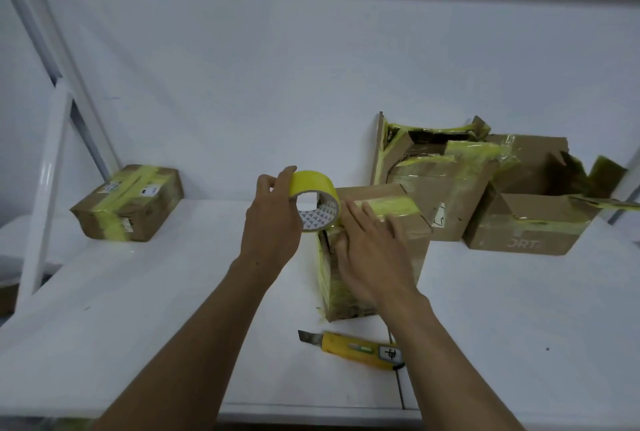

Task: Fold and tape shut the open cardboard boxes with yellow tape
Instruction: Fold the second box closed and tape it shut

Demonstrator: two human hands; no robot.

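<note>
1. Brown cardboard box (414, 243) sits mid-bench in the head view, flaps folded down. A strip of yellow tape (389, 205) runs across its top, and more yellow tape runs down its near left corner.
2. Left hand (273, 222) has the roll of yellow tape (311, 183): thumb over the top, fingers curled round the far side, a firm grasp. The roll is held at the box's top left edge, right against it.
3. Right hand (370, 257) lies flat on the box's top, just beside the roll. Its fingers are straight and spread, pressing down and grasping nothing.
4. Just in front of the box, toward the front edge of the white bench (173, 292), a yellow utility knife (353, 349) lies flat. Its blade end points left, and the right forearm crosses over its handle end.
5. Over near the bench's back left corner sits a small closed carton (128, 203) of brown cardboard, banded with yellow tape and well apart from both hands.
6. Along the back edge toward the right stand two open brown cartons with ragged yellow tape. The tall open carton (436, 188) stands just behind the taped box, its flaps up. The wide open carton (533, 222) sits beside it, nearer the right edge.
7. At the left edge, a white metal shelf post (45, 188) slants upward.
</note>
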